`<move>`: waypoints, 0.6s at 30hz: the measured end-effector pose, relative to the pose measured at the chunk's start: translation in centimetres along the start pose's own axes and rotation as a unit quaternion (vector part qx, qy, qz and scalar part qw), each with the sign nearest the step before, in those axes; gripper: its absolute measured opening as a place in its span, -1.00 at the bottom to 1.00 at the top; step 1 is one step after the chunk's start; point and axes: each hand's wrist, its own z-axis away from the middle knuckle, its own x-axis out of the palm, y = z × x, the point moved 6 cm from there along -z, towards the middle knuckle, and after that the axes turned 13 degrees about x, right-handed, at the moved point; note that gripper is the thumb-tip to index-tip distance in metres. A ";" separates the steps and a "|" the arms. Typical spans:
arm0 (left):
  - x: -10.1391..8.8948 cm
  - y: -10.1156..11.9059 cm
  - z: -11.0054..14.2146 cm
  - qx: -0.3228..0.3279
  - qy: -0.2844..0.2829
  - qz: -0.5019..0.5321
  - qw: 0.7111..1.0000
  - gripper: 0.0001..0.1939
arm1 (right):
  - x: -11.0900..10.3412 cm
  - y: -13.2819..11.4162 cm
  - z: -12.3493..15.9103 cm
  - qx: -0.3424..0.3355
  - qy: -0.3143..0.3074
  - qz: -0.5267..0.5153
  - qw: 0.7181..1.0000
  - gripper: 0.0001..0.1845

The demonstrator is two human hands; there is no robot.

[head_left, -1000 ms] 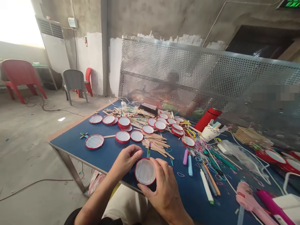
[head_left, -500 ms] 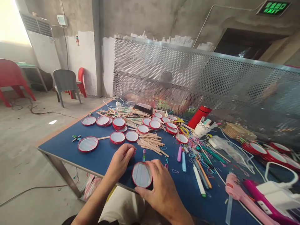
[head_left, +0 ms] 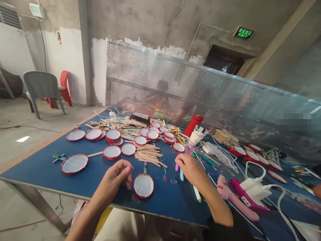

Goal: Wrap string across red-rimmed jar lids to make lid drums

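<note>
Across my blue worktable (head_left: 37, 164), the red-rimmed disc (head_left: 143, 185) lies flat in front of me, a craft stick (head_left: 145, 168) with a coloured end poking out above its rim. My left hand (head_left: 114, 177) rests just beside it, loosely curled and apparently empty, its fingertips near the rim but not visibly on it. My right hand (head_left: 192, 169) is off to the right, curled over with knuckles up, close to a pale blue marker (head_left: 181, 174); I cannot tell whether it grips anything.

Farther up the table, much of the work looks done: one finished round (head_left: 74, 164) has a stick handle, and more discs sit in a stack (head_left: 113, 135). A heap of loose craft sticks (head_left: 147, 155) is left beside them. To my right lie a pink hot-glue gun (head_left: 225, 195) and a red flask (head_left: 193, 125). Beyond the table stand a perforated metal screen (head_left: 150, 80), a grey plastic chair (head_left: 42, 87) and a green exit sign (head_left: 243, 33).
</note>
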 end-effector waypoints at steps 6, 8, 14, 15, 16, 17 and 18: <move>1.2 -0.3 0.4 -0.056 -0.078 -0.039 0.995 -0.43 | 2.3 -3.6 -6.0 -0.030 -0.068 0.022 0.997 -0.86; 0.9 -0.2 0.3 -0.046 -0.053 -0.046 0.996 -0.42 | 3.7 -4.7 -7.6 -0.021 -0.079 0.035 0.996 -0.78; 0.4 -0.8 0.4 -0.025 -0.030 -0.052 0.998 -0.45 | 6.9 -6.5 -11.2 0.020 -0.075 0.054 0.995 -0.69; 0.4 -1.0 0.4 -0.025 -0.030 -0.052 0.998 -0.46 | 7.3 -6.6 -11.5 0.023 -0.076 0.053 0.995 -0.69; 0.4 -1.1 0.4 -0.026 -0.030 -0.053 0.998 -0.46 | 7.6 -6.7 -11.9 0.025 -0.078 0.051 0.995 -0.68; 0.4 -1.2 0.4 -0.027 -0.030 -0.054 0.998 -0.47 | 7.9 -6.7 -12.1 0.026 -0.079 0.047 0.995 -0.68; 0.4 -1.3 0.5 -0.029 -0.029 -0.056 0.998 -0.47 | 8.0 -6.7 -12.3 0.025 -0.081 0.043 0.995 -0.68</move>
